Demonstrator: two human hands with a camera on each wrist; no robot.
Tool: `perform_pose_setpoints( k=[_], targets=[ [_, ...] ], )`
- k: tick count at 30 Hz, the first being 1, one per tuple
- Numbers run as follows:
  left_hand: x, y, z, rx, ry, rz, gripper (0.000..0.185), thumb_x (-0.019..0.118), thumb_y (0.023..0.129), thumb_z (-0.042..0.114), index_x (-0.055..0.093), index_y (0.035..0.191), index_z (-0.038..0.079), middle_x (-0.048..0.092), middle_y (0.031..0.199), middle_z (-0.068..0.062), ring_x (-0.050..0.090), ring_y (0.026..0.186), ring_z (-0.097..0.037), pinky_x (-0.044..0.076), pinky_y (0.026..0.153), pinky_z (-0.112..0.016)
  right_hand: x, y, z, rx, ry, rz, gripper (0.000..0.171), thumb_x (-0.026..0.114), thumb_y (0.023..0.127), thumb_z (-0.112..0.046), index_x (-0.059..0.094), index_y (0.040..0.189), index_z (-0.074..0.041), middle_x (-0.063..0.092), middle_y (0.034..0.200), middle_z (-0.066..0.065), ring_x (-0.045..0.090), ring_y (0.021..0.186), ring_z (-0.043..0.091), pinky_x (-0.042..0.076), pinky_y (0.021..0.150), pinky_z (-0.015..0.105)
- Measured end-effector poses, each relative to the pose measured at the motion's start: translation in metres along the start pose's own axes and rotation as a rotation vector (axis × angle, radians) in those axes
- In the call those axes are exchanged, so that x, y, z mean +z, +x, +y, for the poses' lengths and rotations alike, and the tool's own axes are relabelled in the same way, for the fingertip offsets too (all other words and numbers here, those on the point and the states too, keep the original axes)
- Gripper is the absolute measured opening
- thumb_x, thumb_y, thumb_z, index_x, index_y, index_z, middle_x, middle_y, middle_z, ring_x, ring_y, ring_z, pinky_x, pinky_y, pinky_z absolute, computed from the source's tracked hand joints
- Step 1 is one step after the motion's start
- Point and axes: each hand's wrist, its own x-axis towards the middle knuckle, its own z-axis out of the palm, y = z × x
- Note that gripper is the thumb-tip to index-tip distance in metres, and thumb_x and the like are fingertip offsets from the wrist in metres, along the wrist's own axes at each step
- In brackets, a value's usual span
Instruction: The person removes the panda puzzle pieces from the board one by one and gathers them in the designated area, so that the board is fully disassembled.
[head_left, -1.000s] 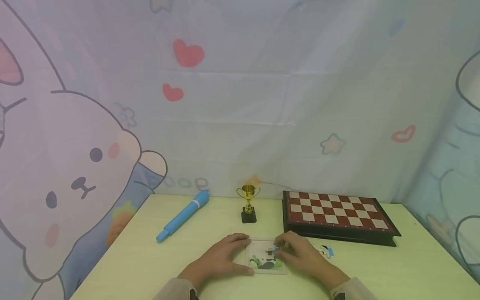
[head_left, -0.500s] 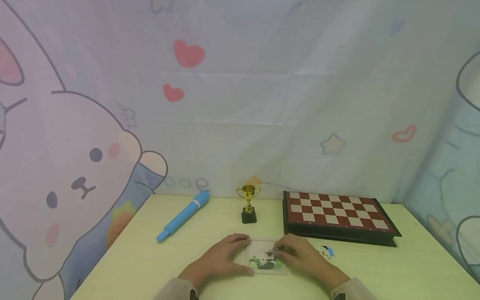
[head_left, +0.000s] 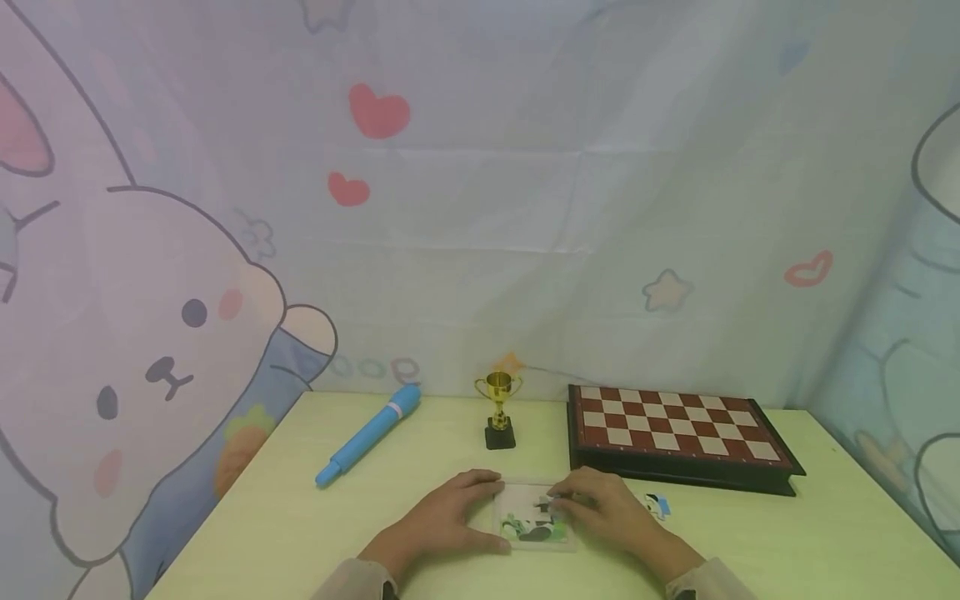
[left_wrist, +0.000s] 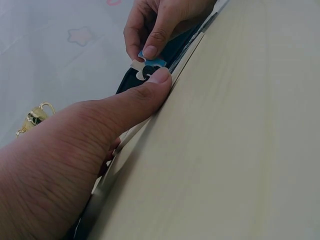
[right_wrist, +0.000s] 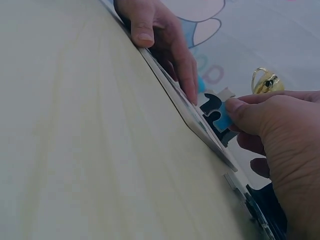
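A small square jigsaw tray [head_left: 534, 548] lies on the table before me, with a panda picture partly filled in along its lower part. My left hand [head_left: 448, 518] holds the tray by its left side, thumb at the near edge and fingers at the far corner. My right hand [head_left: 606, 510] pinches a jigsaw piece [right_wrist: 222, 117] between thumb and forefinger, over the tray's right part. Blue, black and white show on this piece, tilted up in the right wrist view. Another jigsaw piece [head_left: 657, 506] lies right of the tray, partly behind my right hand.
A brown and white chessboard box [head_left: 678, 433] stands at the back right, close behind my right hand. The gold trophy cup [head_left: 499, 408] is behind the tray. A blue pen-shaped object [head_left: 367, 435] lies at the back left. A printed cloth [head_left: 480, 208] hangs behind the table.
The jigsaw piece in my right hand has tilted, showing less of its blue face, and my right fingers have shifted slightly. My left hand stays on the tray. The head view has shifted a little.
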Motion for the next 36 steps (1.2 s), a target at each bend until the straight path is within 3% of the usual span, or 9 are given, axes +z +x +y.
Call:
perform_pose_setpoints(
  k=[4,10,13,21,24,29,36],
  targets=[
    [0.003,0.000,0.001,-0.002,-0.006,-0.002,0.094,0.062,0.075,0.084,0.049,0.150,0.028,0.039,0.155,0.015,0.038,0.143,-0.019,0.037,0.114,-0.050,-0.004,-0.007,0.001,-0.029,-0.011,0.048,0.020,0.077,0.088,-0.009,0.075,0.105,-0.020,0.070,0.098,-0.013,0.067,0.087,0.006,0.058,0.074,0.026],
    [0.005,-0.001,0.003,-0.004,0.000,0.003,0.095,0.062,0.074,0.084,0.050,0.149,0.028,0.040,0.154,0.014,0.039,0.142,-0.019,0.038,0.113,-0.049,-0.026,-0.027,0.002,0.029,0.025,0.063,0.020,0.075,0.090,-0.009,0.074,0.107,-0.020,0.071,0.101,-0.011,0.068,0.086,0.006,0.059,0.072,0.025],
    [0.004,-0.002,0.003,-0.002,0.000,0.010,0.094,0.062,0.074,0.084,0.050,0.149,0.027,0.040,0.154,0.015,0.039,0.142,-0.019,0.038,0.114,-0.049,-0.040,-0.039,0.005,0.101,0.016,0.070,0.018,0.074,0.092,-0.011,0.074,0.107,-0.022,0.070,0.100,-0.013,0.065,0.081,0.005,0.057,0.067,0.024],
    [0.001,-0.001,0.003,0.005,0.007,0.016,0.094,0.063,0.075,0.082,0.050,0.150,0.026,0.040,0.154,0.014,0.039,0.142,-0.019,0.037,0.114,-0.049,-0.078,-0.073,0.009,0.417,-0.060,0.101,0.008,0.073,0.094,-0.021,0.073,0.100,-0.027,0.068,0.091,-0.021,0.060,0.074,0.004,0.052,0.063,0.025],
    [0.000,-0.001,0.003,0.007,0.007,0.016,0.094,0.063,0.076,0.082,0.050,0.150,0.025,0.041,0.154,0.013,0.039,0.142,-0.019,0.037,0.114,-0.049,-0.091,-0.085,0.012,0.508,-0.042,0.077,0.004,0.072,0.095,-0.026,0.073,0.098,-0.025,0.070,0.090,-0.017,0.063,0.076,0.006,0.054,0.066,0.024],
    [-0.001,-0.001,0.004,0.006,0.003,0.014,0.094,0.064,0.076,0.082,0.050,0.150,0.025,0.041,0.154,0.013,0.039,0.143,-0.020,0.037,0.114,-0.049,-0.108,-0.098,0.015,0.632,0.045,-0.031,0.013,0.069,0.096,-0.034,0.074,0.098,-0.022,0.070,0.093,-0.009,0.063,0.081,0.008,0.055,0.072,0.023],
    [-0.001,-0.001,0.003,0.004,-0.001,0.011,0.095,0.063,0.075,0.083,0.051,0.149,0.025,0.040,0.154,0.015,0.039,0.143,-0.020,0.037,0.114,-0.049,-0.113,-0.100,0.017,0.584,0.050,-0.133,0.013,0.068,0.097,-0.034,0.074,0.099,-0.023,0.070,0.096,-0.011,0.062,0.084,0.005,0.054,0.076,0.023]
  ],
)
